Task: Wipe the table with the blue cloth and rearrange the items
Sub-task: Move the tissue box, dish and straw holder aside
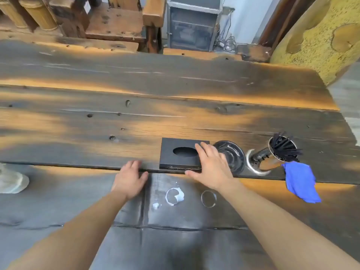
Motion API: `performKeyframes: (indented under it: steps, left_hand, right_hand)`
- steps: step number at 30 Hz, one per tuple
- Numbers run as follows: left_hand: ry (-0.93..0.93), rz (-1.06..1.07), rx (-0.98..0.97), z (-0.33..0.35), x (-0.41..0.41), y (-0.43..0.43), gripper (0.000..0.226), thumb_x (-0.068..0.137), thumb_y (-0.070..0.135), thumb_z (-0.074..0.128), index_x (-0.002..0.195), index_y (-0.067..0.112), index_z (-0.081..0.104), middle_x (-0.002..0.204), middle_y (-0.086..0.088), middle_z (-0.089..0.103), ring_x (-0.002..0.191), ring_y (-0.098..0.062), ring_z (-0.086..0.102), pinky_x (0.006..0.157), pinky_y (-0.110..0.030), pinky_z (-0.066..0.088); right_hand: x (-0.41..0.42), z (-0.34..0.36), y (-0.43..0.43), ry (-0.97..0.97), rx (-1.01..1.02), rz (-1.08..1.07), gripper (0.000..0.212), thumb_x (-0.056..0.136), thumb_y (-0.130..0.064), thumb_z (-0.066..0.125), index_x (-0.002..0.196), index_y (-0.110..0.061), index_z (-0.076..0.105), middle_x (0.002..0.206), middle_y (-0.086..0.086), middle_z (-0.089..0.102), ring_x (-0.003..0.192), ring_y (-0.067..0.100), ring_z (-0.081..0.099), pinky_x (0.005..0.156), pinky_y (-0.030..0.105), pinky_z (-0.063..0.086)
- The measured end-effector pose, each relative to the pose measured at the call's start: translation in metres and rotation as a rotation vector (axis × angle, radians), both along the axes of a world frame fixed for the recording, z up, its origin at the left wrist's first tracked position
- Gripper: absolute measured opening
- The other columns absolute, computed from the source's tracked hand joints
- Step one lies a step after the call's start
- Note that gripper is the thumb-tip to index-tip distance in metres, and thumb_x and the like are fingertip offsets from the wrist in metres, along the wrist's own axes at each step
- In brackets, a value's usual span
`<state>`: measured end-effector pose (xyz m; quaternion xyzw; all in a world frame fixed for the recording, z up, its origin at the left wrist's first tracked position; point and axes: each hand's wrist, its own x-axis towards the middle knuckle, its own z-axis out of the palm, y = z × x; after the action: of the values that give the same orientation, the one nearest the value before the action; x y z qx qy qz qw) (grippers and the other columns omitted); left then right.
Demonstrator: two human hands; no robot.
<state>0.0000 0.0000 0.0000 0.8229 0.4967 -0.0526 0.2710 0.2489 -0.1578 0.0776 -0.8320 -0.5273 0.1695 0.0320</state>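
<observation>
A black tissue box (179,153) with an oval opening lies flat on the dark wooden table (155,84). My right hand (209,166) rests on the box's right side, fingers over its top and thumb at its near edge. To the left of the box, my left hand (130,179) lies flat on the table, fingers apart, holding nothing. The blue cloth (300,181) lies crumpled at the right. White ring stains (174,196) mark the wood just in front of my hands.
A round dark dish (232,154) sits right of the box. Beside it stands a shiny metal holder (272,154) full of black sticks. A pale lumpy object (11,180) lies at the left edge. Wooden chairs and a yellow jar stand beyond the table.
</observation>
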Motion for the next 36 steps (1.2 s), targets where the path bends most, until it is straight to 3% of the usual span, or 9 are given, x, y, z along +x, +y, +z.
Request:
performKeyframes:
  steps: [3,6,11,14,18,36]
  left_hand:
    - [0.034,-0.016,0.031,-0.008,0.029,0.037,0.065,0.097,0.049,0.049,0.154,0.023,0.035,0.164,-0.003,0.032,0.147,-0.031,0.037,0.116,-0.049,0.035]
    - [0.058,-0.045,0.031,-0.023,0.05,0.066,0.071,0.098,0.059,0.04,0.161,0.033,0.018,0.172,0.005,0.01,0.159,-0.022,0.006,0.125,-0.052,0.015]
    - [0.144,-0.065,0.071,-0.053,0.058,0.083,0.077,0.095,0.075,0.02,0.161,0.042,0.001,0.172,0.008,-0.01,0.158,-0.021,-0.014,0.127,-0.052,-0.005]
    - [0.153,-0.066,0.147,-0.064,0.058,0.081,0.076,0.095,0.075,0.013,0.161,0.042,-0.002,0.172,0.007,-0.011,0.158,-0.021,-0.015,0.126,-0.055,-0.005]
    - [0.173,-0.063,0.198,-0.069,0.061,0.08,0.076,0.095,0.074,0.012,0.162,0.04,0.0,0.173,0.005,-0.005,0.159,-0.022,-0.011,0.126,-0.055,-0.003]
    - [0.191,-0.074,0.207,-0.074,0.059,0.08,0.076,0.095,0.074,0.009,0.162,0.039,-0.002,0.172,0.004,-0.005,0.159,-0.022,-0.013,0.126,-0.055,-0.002]
  right_hand:
    - [0.016,-0.019,0.037,-0.04,-0.06,0.042,0.12,0.073,-0.086,0.057,0.166,-0.028,0.008,0.174,0.002,0.007,0.161,0.024,0.003,0.126,0.047,0.013]
    - [0.025,-0.04,0.059,-0.083,-0.108,0.117,0.128,0.067,-0.094,0.052,0.166,-0.031,0.002,0.175,0.003,0.0,0.162,0.024,-0.003,0.127,0.049,0.01]
    - [0.03,-0.071,0.069,-0.155,-0.124,0.195,0.128,0.066,-0.096,0.048,0.166,-0.026,0.01,0.17,0.009,0.023,0.159,0.028,0.016,0.126,0.051,0.014]
    - [0.033,-0.078,0.072,-0.169,-0.096,0.223,0.126,0.068,-0.094,0.049,0.165,-0.02,0.017,0.162,0.012,0.037,0.151,0.032,0.031,0.121,0.049,0.017]
    - [0.042,-0.078,0.08,-0.158,-0.066,0.243,0.122,0.07,-0.093,0.048,0.164,-0.019,0.022,0.157,0.012,0.04,0.147,0.032,0.035,0.119,0.048,0.02]
    - [0.116,-0.076,0.222,-0.196,0.035,0.207,0.119,0.072,-0.089,0.056,0.163,-0.02,0.02,0.158,0.01,0.037,0.148,0.031,0.032,0.12,0.05,0.023]
